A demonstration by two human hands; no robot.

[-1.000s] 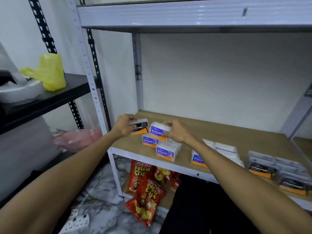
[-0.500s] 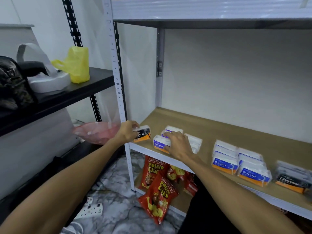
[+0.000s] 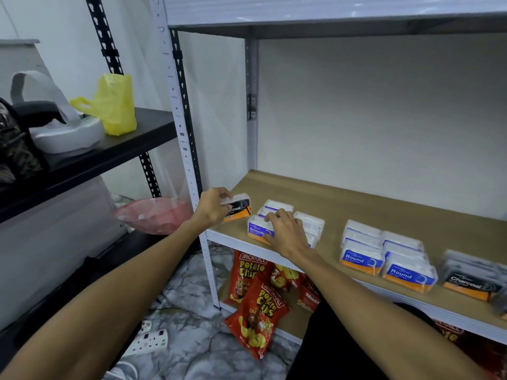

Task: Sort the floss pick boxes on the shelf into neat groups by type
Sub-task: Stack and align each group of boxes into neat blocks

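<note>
Since the earlier frame the right hand has spread flat over four Smooth boxes; left hand still grips one Charcoal box.

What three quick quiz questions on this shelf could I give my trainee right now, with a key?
1. True or false: the left hand grips a Charcoal box.
2. Which group lies under the right hand? A) Round B) Smooth C) potato chips
3. Fill in: the other Charcoal boxes sit at the shelf's far ____ end, beyond the Round boxes.

Key:
1. True; it holds the box at the left end of the wooden shelf, beside the Smooth boxes.
2. B; the palm rests on top of that cluster.
3. Right.
</note>
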